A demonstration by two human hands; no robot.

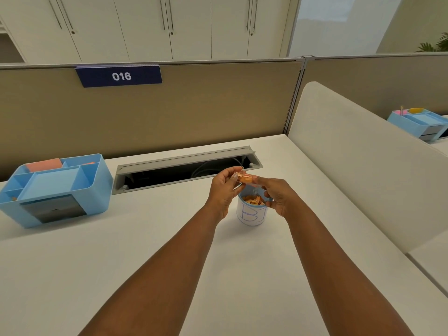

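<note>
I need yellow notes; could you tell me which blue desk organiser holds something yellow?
The far-right organiser beyond the white divider; the near-left organiser shows only an orange pad.

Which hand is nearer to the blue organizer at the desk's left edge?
Left. The left hand is right of the blue organizer, beside the white cup; the right hand is farther right, across the cup.

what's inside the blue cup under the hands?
The blue cup holds orange paper scraps up near its rim. The right hand covers part of the opening; the white label round the wall hides anything deeper.
</note>
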